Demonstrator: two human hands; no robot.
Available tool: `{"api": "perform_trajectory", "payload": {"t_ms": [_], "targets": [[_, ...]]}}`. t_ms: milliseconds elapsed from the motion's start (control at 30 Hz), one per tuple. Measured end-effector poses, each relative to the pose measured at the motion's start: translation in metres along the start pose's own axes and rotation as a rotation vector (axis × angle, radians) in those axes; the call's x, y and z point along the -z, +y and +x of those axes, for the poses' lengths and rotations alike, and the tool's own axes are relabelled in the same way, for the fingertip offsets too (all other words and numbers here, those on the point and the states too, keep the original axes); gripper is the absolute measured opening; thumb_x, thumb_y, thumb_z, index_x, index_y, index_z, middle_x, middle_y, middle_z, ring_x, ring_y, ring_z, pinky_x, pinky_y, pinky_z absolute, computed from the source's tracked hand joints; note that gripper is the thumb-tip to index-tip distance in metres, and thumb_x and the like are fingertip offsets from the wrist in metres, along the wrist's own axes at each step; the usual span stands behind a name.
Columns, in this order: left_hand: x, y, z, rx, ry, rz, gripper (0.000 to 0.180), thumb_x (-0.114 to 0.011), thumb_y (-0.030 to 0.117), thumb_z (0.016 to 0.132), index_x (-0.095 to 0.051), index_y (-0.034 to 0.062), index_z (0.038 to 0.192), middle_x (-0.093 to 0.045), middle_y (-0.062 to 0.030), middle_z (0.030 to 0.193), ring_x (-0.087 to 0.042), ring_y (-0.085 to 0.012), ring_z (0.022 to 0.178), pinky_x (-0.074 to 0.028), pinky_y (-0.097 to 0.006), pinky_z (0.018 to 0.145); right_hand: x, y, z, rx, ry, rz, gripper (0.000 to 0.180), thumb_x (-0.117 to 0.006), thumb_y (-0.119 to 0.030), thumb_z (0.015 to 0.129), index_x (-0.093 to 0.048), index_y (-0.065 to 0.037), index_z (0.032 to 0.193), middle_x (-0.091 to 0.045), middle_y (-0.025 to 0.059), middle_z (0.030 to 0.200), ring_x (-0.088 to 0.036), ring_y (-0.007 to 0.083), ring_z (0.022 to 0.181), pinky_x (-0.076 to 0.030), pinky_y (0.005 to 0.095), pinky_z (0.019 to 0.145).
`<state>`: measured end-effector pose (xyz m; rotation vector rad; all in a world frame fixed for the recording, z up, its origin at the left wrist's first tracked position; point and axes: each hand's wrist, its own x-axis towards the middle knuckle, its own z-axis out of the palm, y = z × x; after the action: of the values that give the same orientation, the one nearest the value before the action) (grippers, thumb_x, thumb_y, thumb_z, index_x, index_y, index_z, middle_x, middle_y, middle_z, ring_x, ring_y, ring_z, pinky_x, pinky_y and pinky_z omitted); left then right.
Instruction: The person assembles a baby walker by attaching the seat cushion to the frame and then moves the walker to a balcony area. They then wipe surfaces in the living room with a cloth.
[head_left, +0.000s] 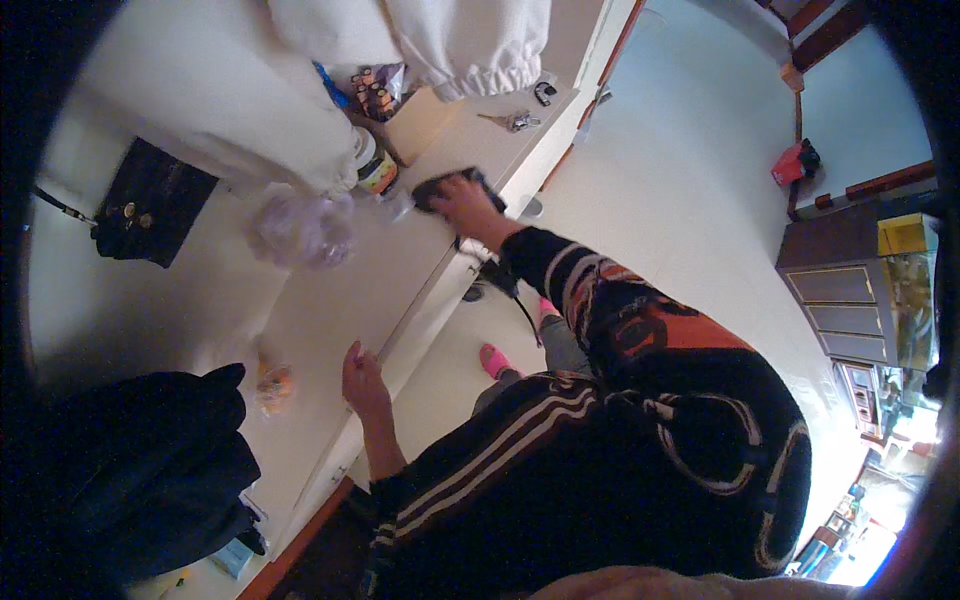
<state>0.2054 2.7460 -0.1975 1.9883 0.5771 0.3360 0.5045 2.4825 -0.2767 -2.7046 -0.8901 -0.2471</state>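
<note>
My right hand rests over a dark, flat thing near the front edge of the white surface; blur keeps me from telling whether it is a cloth or a pouch. My left hand is above the surface's front edge, fingers partly apart and nothing in it. Close to the right hand stand a jar with a white lid and a crumpled clear plastic bag. An orange item in clear wrapping lies left of my left hand.
White gathered fabric hangs over the far side. Keys and a patterned packet lie beyond the jar. A black pouch sits at far left, a dark garment at near left. Drawers stand across the pale floor.
</note>
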Motion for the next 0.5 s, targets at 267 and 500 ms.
{"api": "perform_trajectory", "payload": {"t_ms": [267, 500], "targets": [[-0.153, 0.122, 0.079, -0.364, -0.250, 0.251, 0.044, -0.077, 0.032, 0.086, -0.067, 0.0067, 0.121, -0.067, -0.0100, 0.096, -0.064, -0.0235, 0.086, -0.052, -0.037, 0.079, 0.050, 0.014, -0.118, 0.129, -0.024, 0.498, 0.034, -0.059, 0.000, 0.073, -0.069, -0.011, 0.104, -0.068, 0.0119, 0.103, -0.062, 0.0344, 0.105, -0.049, 0.0458, 0.090], [-0.369, 0.198, 0.159, -0.735, -0.344, 0.438, 0.052, -0.073, 0.036, 0.087, -0.058, 0.0130, 0.131, -0.056, -0.0126, 0.133, -0.061, -0.0340, 0.115, -0.054, -0.047, 0.091, 0.095, 0.187, -0.246, -0.464, -0.058, 0.569, 0.041, -0.056, 0.005, 0.071, -0.070, -0.005, 0.108, -0.070, 0.0181, 0.106, -0.063, 0.0400, 0.105, -0.050, 0.0474, 0.094]]}}
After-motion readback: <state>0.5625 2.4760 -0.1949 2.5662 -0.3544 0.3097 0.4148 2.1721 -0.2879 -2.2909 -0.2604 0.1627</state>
